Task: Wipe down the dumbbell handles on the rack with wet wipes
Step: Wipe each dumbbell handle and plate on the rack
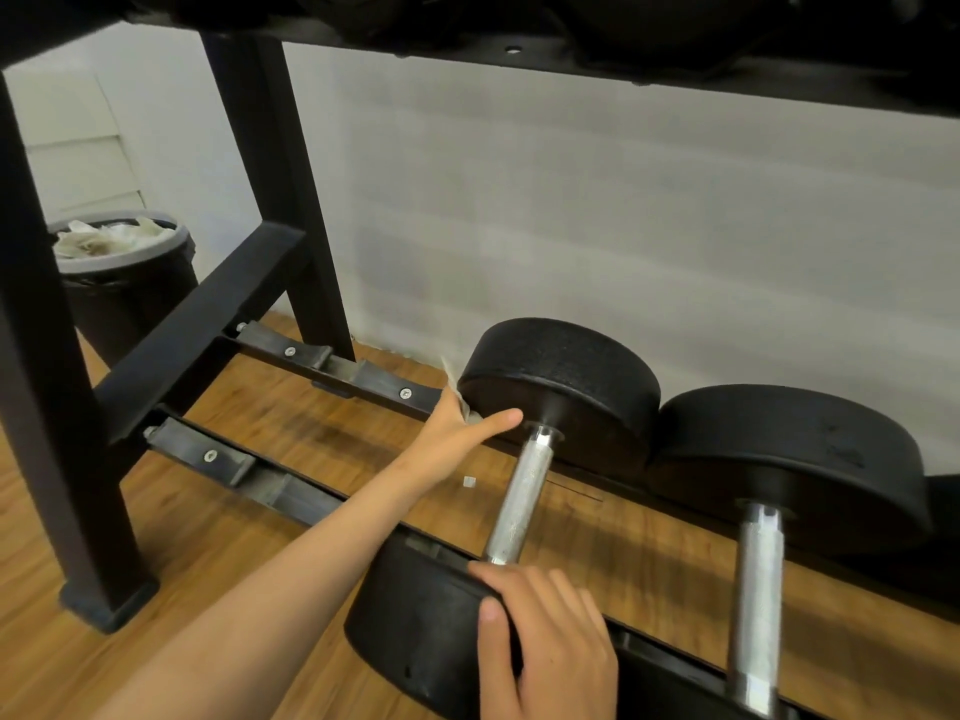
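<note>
Dumbbell (561,376) lies with handle (521,493) front-to-back; left hand (457,439) holds wipe (453,381).

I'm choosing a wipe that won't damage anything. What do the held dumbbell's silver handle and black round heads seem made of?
Silver cylindrical dumbbell handle: apparently steel, possibly chromed; dull metallic sheen, fine knurled texture, smoother ends. Black round dumbbell heads: likely rubber or urethane coating; matte, finely grained, no shine.
</note>
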A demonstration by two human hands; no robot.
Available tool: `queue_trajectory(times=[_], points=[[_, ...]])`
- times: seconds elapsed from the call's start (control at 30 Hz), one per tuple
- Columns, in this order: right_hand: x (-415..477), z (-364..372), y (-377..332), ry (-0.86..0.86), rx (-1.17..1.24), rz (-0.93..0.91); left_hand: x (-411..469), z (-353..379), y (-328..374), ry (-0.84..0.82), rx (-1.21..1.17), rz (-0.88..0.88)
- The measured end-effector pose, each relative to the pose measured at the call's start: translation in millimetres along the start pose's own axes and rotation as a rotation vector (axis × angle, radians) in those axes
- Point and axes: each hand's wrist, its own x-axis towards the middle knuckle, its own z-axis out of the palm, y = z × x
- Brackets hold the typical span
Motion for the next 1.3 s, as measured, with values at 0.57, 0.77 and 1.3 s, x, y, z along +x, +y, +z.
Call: queue_trajectory(times=[0.57, 0.77, 1.3], points=[[1.8, -0.2, -1.9, 0.017, 0.015, 0.007, -10.0, 4.0, 61.8, -0.062, 0.642, 0.492], [1.4, 0.2, -1.8, 0.018, 0.025, 0.006, 2.1, -11.5, 37.6, -0.088, 0.242, 0.205], [1.0, 2.2, 0.8, 0.025, -0.01, -0.004, 14.6, -8.4, -0.1, -0.068, 0.019, -0.072]])
